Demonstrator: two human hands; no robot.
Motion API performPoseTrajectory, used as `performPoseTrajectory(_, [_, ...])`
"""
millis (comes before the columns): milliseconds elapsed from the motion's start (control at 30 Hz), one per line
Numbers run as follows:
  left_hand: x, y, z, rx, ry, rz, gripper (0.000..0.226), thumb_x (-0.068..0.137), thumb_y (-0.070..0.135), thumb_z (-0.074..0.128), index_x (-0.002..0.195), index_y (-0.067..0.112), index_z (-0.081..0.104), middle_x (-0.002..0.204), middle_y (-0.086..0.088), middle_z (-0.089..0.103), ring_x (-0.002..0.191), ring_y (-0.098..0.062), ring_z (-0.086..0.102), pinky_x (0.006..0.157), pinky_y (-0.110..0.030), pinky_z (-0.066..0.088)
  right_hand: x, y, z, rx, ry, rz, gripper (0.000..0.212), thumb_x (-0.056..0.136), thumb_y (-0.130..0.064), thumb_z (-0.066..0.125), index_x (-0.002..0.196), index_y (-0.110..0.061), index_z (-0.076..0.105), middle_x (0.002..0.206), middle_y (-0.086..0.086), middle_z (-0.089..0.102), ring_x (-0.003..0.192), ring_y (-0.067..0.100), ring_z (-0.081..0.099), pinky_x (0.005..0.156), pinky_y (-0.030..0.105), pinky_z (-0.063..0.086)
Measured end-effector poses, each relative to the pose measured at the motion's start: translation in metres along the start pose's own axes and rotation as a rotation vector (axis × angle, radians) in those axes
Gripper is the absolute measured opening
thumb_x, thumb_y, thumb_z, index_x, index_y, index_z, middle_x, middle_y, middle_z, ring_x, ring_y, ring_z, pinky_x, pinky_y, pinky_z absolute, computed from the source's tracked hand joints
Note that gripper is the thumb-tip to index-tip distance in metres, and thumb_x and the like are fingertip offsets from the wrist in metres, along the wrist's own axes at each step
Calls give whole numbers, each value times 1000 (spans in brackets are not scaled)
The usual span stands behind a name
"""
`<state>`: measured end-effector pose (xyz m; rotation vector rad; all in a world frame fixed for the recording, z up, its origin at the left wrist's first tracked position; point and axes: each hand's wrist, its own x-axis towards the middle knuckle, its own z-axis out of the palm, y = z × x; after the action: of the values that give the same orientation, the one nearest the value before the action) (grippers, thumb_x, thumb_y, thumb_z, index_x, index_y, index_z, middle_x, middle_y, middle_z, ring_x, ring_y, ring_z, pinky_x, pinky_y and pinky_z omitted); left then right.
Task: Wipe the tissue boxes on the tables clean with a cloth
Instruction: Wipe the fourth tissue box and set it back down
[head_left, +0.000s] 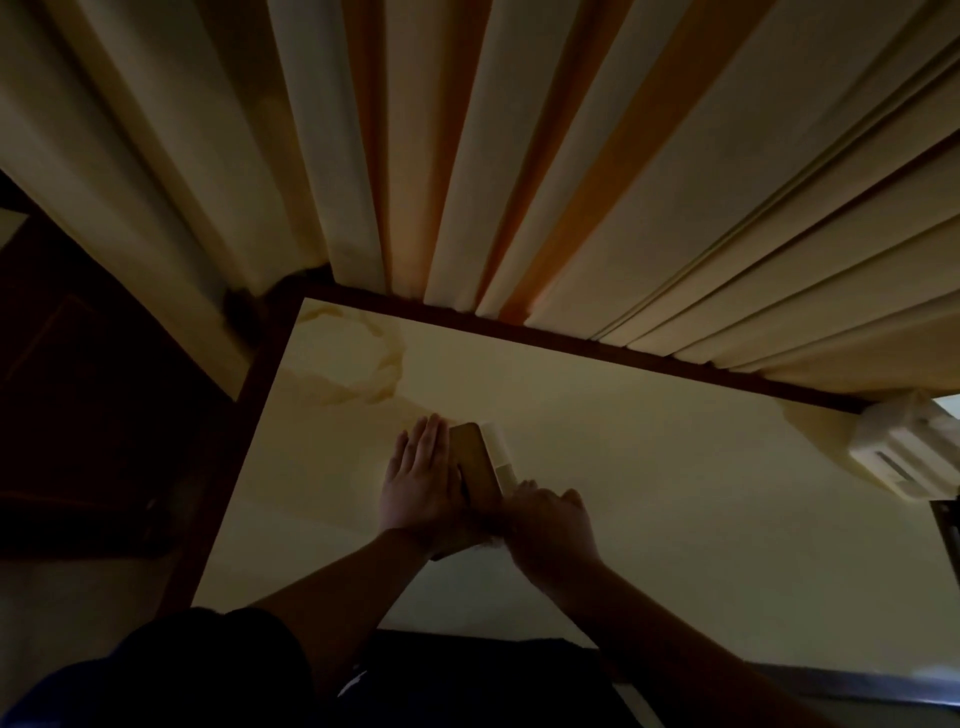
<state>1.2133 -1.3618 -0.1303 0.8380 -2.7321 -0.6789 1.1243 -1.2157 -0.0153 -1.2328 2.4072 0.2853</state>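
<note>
The left hand lies with its fingers straight and together, flat against the left side of the tissue box. The right hand is at the near right corner of the box with its fingers bent over something there; in the dim light I cannot tell whether it pinches a cloth, and no cloth shows plainly. A pale strip runs along the right side of the box, but whether it is part of the box or a cloth I cannot tell.

The box is small and tan-brown with rounded corners. It stands on the pale table, near the middle of the top, between the two hands. The table has a dark wooden edge, and a brownish ring stain marks its far left corner.

A white, box-like thing sits at the far right corner of the table, well apart from the hands. Cream and orange curtains hang behind, touching the far edge. Both forearms are bare.
</note>
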Motion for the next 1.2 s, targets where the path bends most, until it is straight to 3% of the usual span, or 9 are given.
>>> performPoseTrajectory(200, [-5,4,-5,-46,8,-14,61,102,33,33,153,2,45,159,-17,45,150,-34,36,127,-39,10,42,-13,-18,44,-65,71,16,98,-20,55,101,-24,71,105,2,71,112,28,63,104,45,36])
performPoseTrajectory(333, [-6,8,-6,-14,15,-4,59,103,31,33,154,2,44,160,-15,44,152,-31,33,129,-38,7,71,-22,-31,98,88,74,13,92,-20,61,85,-25,71,93,-2,69,103,26,66,105,47,36])
performPoseTrajectory(400, [-5,9,-8,-9,6,-14,59,104,32,30,154,4,44,160,-15,44,153,-31,33,129,-41,11,82,-24,-29,108,155,68,21,98,-23,55,93,-28,75,98,-3,72,105,25,65,104,46,36])
performPoseTrajectory(567, [-5,9,-9,-6,-35,-12,64,103,36,26,155,4,43,161,-15,42,154,-32,32,129,-43,13,75,-15,2,182,288,0,28,101,-33,56,123,-35,74,133,-8,68,116,28,62,95,43,41])
performPoseTrajectory(700, [-4,5,-6,5,-36,-35,63,107,37,23,155,1,42,160,-17,43,153,-33,34,128,-41,11,37,-6,28,196,325,-6,28,92,-49,53,97,-34,76,105,-11,72,88,25,66,73,36,44])
performPoseTrajectory(800, [-4,5,-5,12,-42,-31,64,105,37,25,155,1,42,161,-17,42,153,-33,34,129,-41,10,12,2,40,85,247,27,17,86,-38,66,101,-41,73,108,-11,70,80,20,67,69,34,39])
performPoseTrajectory(967, [0,3,-3,22,-54,-51,65,103,38,28,153,1,45,159,-17,46,149,-33,41,126,-38,6,2,4,30,7,4,61,50,93,-41,62,138,-18,62,129,5,68,103,24,70,85,38,38])
performPoseTrajectory(1067, [-2,6,-7,12,-60,-24,64,104,36,28,154,1,44,159,-17,45,150,-33,40,126,-40,10,11,-3,11,53,-54,72,37,91,-36,74,121,-15,68,120,9,69,107,28,70,93,39,41])
performPoseTrajectory(1200, [-1,6,-9,1,-24,-6,61,103,34,31,151,-1,48,156,-18,49,147,-36,43,125,-40,12,41,-15,-20,75,-78,104,10,96,-24,62,97,-18,70,96,4,71,99,29,71,96,38,43])
